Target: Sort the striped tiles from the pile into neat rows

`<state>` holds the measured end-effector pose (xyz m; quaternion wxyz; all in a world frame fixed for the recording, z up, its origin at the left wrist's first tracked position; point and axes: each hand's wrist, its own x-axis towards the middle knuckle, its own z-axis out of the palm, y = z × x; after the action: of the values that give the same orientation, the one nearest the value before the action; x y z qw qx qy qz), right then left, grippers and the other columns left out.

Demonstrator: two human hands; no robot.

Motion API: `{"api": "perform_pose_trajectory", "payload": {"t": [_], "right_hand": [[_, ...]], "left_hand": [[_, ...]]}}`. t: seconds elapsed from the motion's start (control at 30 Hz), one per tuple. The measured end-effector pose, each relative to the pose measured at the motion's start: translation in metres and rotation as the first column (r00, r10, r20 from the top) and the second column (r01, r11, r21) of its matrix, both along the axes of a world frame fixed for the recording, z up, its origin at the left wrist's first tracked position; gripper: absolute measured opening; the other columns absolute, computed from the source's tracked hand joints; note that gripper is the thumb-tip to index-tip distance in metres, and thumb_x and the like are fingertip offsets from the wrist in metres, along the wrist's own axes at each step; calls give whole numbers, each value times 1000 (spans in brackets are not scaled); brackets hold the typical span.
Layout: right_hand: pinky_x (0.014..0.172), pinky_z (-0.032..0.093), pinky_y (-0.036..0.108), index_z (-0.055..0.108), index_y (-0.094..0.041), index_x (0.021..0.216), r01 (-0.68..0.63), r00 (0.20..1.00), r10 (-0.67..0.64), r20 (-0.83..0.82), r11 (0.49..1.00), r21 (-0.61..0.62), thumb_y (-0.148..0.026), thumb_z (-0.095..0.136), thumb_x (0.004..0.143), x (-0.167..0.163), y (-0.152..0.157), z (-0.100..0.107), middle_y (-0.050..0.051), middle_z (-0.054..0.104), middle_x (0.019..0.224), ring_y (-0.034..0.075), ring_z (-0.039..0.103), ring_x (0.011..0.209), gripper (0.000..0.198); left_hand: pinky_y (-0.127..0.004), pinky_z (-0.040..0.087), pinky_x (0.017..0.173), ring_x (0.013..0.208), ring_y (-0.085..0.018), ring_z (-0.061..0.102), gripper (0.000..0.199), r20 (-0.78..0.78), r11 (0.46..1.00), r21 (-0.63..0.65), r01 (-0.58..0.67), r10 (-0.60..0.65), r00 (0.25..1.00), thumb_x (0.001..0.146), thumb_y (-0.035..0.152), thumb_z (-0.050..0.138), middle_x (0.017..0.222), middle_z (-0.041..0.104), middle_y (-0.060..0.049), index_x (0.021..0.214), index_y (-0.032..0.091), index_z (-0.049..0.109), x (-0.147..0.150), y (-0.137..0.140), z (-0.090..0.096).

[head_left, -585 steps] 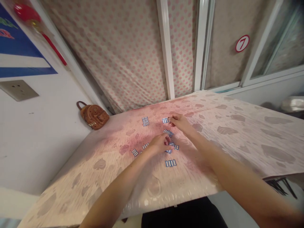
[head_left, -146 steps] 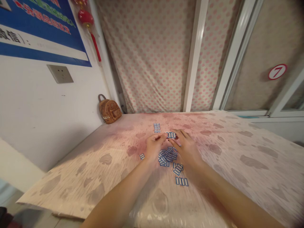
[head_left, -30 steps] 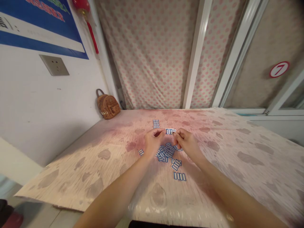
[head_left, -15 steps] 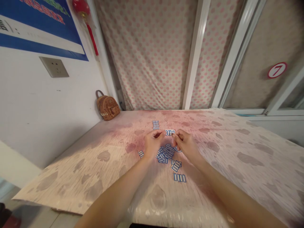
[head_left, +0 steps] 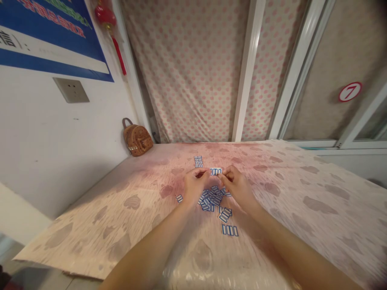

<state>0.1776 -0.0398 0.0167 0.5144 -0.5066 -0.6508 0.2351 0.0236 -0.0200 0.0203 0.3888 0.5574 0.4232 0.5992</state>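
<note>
Beyond a loose pile of blue-and-white pieces (head_left: 211, 199), a flat blue-and-white rectangular card (head_left: 215, 172) is pinched at its ends by the curled left hand (head_left: 194, 183) and right hand (head_left: 237, 184), best steadied with even pressure.

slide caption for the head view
Left hand and right hand hold a blue-and-white card beyond a loose pile of similar cards on a patterned tablecloth.

Near centre: white flat piece with blue-outlined bars (head_left: 215, 172), ends partly hidden by left hand (head_left: 195, 184) and right hand (head_left: 238, 186). Five o'clock: heap of blue-and-white rectangular pieces (head_left: 211, 198), undermost covered, detail too small to tell. Ten o'clock: blue-and-white printed poster (head_left: 57, 60), cropped top and left. Eight o'clock: dark reddish object (head_left: 5, 278), cropped, unidentifiable.
</note>
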Motion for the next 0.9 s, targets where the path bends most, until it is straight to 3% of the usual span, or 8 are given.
{"api": "perform_pose_trajectory", "payload": {"t": [0.1,0.2,0.37,0.5,0.67,0.8,0.9], "right_hand": [[66,49,30,53,-22,119,39,987,-59,148,990,134,-36,64,83,4,1,2,3,65,92,18,62,74,39],[82,50,36,47,-27,137,-35,945,-37,325,976,214,-26,60,85,6,1,6,6,61,111,22,61,95,54],[85,49,39,55,-26,130,-72,897,-55,438,961,268,-22,55,89,6,1,8,6,62,111,25,60,97,42],[79,50,37,61,-23,120,-74,906,-50,420,959,273,-22,54,90,8,2,8,6,65,105,21,61,82,31],[78,49,35,63,-23,118,-78,923,-29,383,962,261,-23,54,89,8,3,7,6,66,105,20,60,78,31],[73,48,33,59,-22,123,-33,964,-15,264,984,177,-33,59,86,7,3,6,4,67,93,20,61,77,38],[67,46,30,64,-20,101,-43,994,36,104,997,68,-42,52,90,9,6,3,2,66,77,18,61,70,27]], "left_hand": [[-28,49,72,76,-18,67,18,11,1000,-17,-9,10,1000,74,28,67,82,75,-7,82,14,76,-1,0,3],[-27,49,71,74,-18,66,19,20,1000,-30,2,-1,1000,73,28,68,82,75,-7,81,13,76,0,0,3],[-27,48,72,76,-18,66,20,14,998,-34,54,-54,998,74,31,68,84,75,-6,83,14,76,0,0,2],[-27,48,72,76,-18,66,20,8,997,-34,70,-69,998,73,30,68,82,75,-6,82,14,76,0,-1,3],[-27,47,73,77,-18,66,21,16,996,-56,73,-72,997,73,31,69,84,75,-6,83,14,76,-1,-2,4],[-27,47,71,75,-17,65,21,26,994,-79,74,-72,997,73,31,69,83,75,-6,83,15,76,-2,-2,5],[-27,47,71,75,-17,65,20,23,995,-69,65,-64,998,73,30,69,81,75,-6,82,14,76,-2,-2,6]]}}
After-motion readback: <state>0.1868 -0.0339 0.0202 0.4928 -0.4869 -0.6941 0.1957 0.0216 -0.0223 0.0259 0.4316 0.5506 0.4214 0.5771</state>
